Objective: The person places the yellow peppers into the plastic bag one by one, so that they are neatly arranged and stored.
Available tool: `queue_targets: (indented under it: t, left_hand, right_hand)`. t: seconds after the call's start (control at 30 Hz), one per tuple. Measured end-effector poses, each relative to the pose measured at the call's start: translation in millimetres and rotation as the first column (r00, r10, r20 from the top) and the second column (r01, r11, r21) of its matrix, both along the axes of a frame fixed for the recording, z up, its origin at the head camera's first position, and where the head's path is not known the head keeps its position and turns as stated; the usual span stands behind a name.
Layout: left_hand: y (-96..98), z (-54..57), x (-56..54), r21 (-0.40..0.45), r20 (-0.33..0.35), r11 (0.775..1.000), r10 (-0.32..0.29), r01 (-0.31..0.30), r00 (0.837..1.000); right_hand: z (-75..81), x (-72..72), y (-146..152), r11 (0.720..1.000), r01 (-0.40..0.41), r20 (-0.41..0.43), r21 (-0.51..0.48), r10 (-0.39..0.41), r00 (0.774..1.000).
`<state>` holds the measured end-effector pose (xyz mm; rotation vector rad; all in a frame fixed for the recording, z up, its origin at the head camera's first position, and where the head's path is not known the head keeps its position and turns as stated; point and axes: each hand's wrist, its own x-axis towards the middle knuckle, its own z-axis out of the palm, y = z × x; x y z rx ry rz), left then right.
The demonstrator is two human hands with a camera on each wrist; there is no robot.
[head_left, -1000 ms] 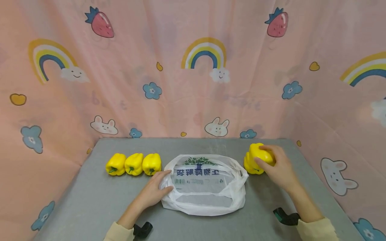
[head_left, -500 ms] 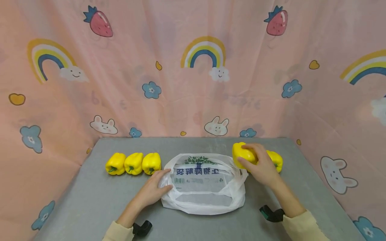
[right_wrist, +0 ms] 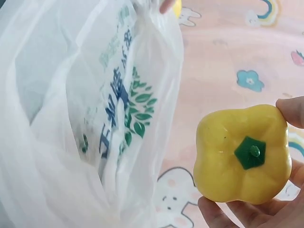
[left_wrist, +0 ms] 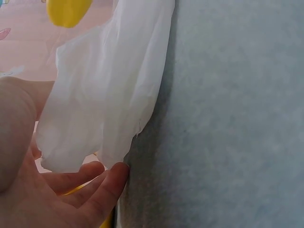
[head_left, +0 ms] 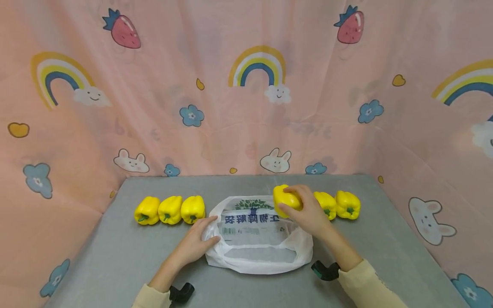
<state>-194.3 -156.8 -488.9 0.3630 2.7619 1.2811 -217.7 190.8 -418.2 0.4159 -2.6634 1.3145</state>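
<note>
On the grey table [head_left: 115, 265], a white plastic bag [head_left: 252, 268] gapes, its printed far wall showing. The left hand [head_left: 195, 243], thumb and fingers apart, touches its left rim; the right hand [head_left: 310, 214] grips a yellow bell pepper [head_left: 284, 201] near its far-right rim.

Head camera: forward-down, farther; wrist cameras: close; all share bag [head_left: 262, 266].

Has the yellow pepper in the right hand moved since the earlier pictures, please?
Yes, in the head view the held pepper has moved left, from right of the middle rabbit print to roughly below it.
</note>
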Motion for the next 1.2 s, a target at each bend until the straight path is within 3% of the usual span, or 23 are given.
queue_targets:
  t: [0.2, 0.43, 1.2]
  left_hand:
    - [-0.6, -0.1, 0.4, 0.001, 0.004, 1.000, -0.011, 0.011, 1.000]
    - [-0.2, -1.2, -1.7, 0.000, 0.003, 1.000, -0.005, 0.005, 1.000]
    - [-1.5, -1.0, -1.9, 0.005, 0.016, 1.000, -0.023, 0.023, 1.000]
  right_hand:
    - [-6.5, -3.9, -20.5, 0.999, -0.036, 0.011, 0.010, 0.035, 0.999]
    - [-10.6, -5.6, -45.1, 0.996, -0.077, 0.096, 0.050, 0.072, 0.993]
    - [-28.9, -23.3, -104.3, 0.983, -0.142, 0.167, 0.113, 0.122, 0.978]
